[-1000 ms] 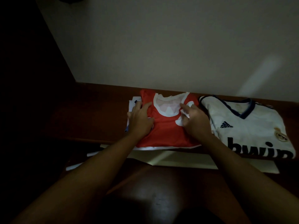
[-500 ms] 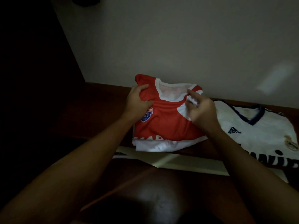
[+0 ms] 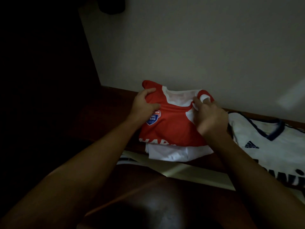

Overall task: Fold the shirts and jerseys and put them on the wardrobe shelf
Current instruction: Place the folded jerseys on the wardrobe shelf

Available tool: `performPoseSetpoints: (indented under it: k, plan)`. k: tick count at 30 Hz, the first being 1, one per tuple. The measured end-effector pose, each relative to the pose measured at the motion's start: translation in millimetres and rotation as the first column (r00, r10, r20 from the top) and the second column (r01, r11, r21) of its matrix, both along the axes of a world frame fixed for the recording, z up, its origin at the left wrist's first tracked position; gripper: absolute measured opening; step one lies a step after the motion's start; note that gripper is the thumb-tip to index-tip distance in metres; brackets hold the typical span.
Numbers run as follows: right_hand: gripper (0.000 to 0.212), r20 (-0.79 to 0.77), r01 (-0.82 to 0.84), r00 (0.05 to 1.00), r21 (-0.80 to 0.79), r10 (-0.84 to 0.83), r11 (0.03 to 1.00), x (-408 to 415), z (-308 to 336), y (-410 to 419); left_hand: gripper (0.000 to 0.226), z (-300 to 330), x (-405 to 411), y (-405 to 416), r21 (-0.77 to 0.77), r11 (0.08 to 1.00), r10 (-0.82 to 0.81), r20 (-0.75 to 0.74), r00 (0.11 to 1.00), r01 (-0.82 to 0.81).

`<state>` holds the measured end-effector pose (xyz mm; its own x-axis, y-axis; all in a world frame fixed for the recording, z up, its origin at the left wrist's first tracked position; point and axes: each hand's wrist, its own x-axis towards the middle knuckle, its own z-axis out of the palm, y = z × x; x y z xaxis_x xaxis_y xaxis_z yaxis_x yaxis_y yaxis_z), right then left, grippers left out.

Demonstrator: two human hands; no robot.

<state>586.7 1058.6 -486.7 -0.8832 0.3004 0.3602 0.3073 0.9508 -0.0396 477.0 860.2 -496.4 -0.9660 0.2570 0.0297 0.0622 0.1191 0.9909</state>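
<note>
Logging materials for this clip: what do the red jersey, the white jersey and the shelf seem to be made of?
Red jersey: likely thin synthetic sports knit; smooth, soft creases, printed badge.
White jersey: probably similar polyester; flat printed logo, dark ribbed V-collar.
Shelf: looks like reddish-brown wood or veneer with a faint sheen; dim light leaves it uncertain.

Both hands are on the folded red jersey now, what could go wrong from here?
1. The left hand and right hand grip only the collar end of the red jersey; its white lower layers hang out and may unfold.
2. It could drag across the white jersey beside it.
</note>
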Motion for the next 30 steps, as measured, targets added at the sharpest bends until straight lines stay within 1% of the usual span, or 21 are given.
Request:
performPoseSetpoints:
  k: [2, 4, 6, 8, 11, 14, 17, 25, 27, 28, 29, 30]
  plan:
    - [0.047, -0.033, -0.013, 0.999, 0.054, 0.015, 0.998, 3.0, 5.1, 3.0, 0.069, 3.8, 0.5, 6.1, 0.036, 0.999, -0.022, 0.009, 1.0, 0.022]
    - [0.048, 0.004, -0.013, 1.0, 0.022, 0.013, 1.0, 1.2, 11.5, 5.7, 0.069, 6.1, -1.4, 9.7, 0.062, 0.997, -0.039, 0.012, 0.999, 0.038]
    - [0.045, 0.019, -0.026, 0.999, -0.115, 0.029, 0.993, -3.0, 15.2, 7.7, 0.068, 8.7, -3.9, 8.5, 0.089, 0.996, -0.035, 0.026, 0.999, 0.032]
    - [0.041, -0.066, -0.071, 0.996, -0.251, 0.056, 0.965, -8.6, 15.3, 5.1, 0.068, 10.6, -8.2, 1.5, 0.099, 0.995, -0.019, 0.051, 0.998, 0.014]
    - [0.036, -0.162, -0.14, 0.983, -0.376, 0.084, 0.916, -19.6, 9.8, -7.6, 0.068, 12.0, -15.7, -17.4, 0.086, 0.996, 0.01, 0.083, 0.997, -0.018]
    - [0.033, -0.208, -0.191, 0.974, -0.508, 0.096, 0.84, -35.2, 3.2, -28.4, 0.068, 12.3, -25.2, -43.6, 0.043, 0.996, 0.075, 0.092, 0.993, -0.079]
    - [0.032, -0.257, -0.266, 0.957, -0.605, 0.133, 0.75, -53.6, -6.8, -54.3, 0.069, 16.0, -34.6, -74.8, -0.004, 0.992, 0.122, 0.119, 0.985, -0.122]
    - [0.037, -0.297, -0.315, 0.946, -0.763, 0.127, 0.565, -97.4, -20.7, -130.6, 0.067, 25.2, -68.2, -155.0, -0.1, 0.969, 0.236, 0.11, 0.965, -0.226]
    - [0.04, -0.25, -0.286, 0.958, -0.795, 0.141, 0.534, -101.1, -28.9, -140.4, 0.066, 14.1, -76.6, -168.7, -0.145, 0.965, 0.236, 0.118, 0.964, -0.219]
    - [0.042, -0.189, -0.251, 0.967, -0.818, 0.169, 0.518, -101.1, -34.7, -142.9, 0.065, 4.8, -78.4, -172.9, -0.193, 0.96, 0.229, 0.117, 0.966, -0.204]
    - [0.045, -0.107, -0.204, 0.972, -0.825, 0.209, 0.527, -100.9, -41.6, -144.0, 0.066, -7.2, -79.5, -176.0, -0.296, 0.938, 0.219, 0.102, 0.971, -0.18]
    - [0.051, -0.009, -0.156, 0.97, -0.792, 0.244, 0.591, -99.7, -49.1, -144.2, 0.069, -20.9, -78.0, -177.5, -0.469, 0.871, 0.201, 0.067, 0.977, -0.146]
